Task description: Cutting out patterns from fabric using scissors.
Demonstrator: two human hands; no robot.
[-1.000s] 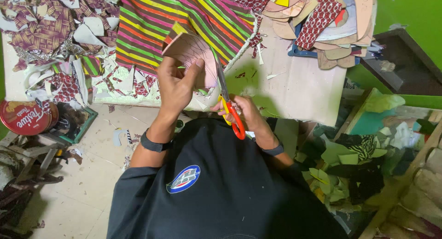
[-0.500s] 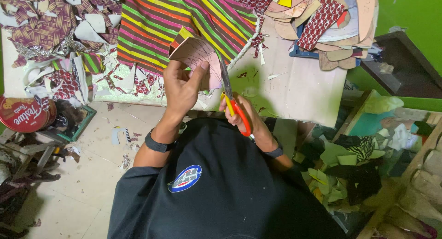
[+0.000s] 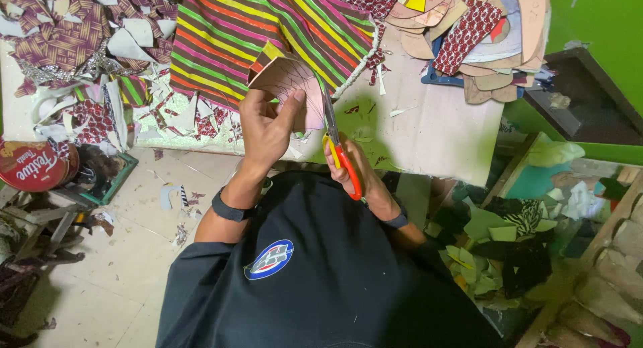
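The left hand (image 3: 268, 130) is closed around a curved piece of card (image 3: 284, 80), thumb pressed on its near face and fingers wrapped behind, holding it up above the near edge of the table (image 3: 435, 130). The card is pale pink-tan on the side facing the camera, marked with thin dark lines that fan across it, and it bends like a shallow cone; a narrow strip of striped cloth in yellow, orange and green shows along its far upper edge. The right hand (image 3: 351, 164) grips a pair of scissors (image 3: 338, 144) with orange and yellow handles, fingers through the loops; the grey blades point away from the person and lie against the right edge of the card. Both hands sit close together, just above the person's dark shirt. Behind the card, a large striped fabric (image 3: 261, 33) lies across the table. To the far left is a heap of patterned offcuts (image 3: 80, 46), and to the far right a stack of cut shapes (image 3: 469, 33) in tan and red print.
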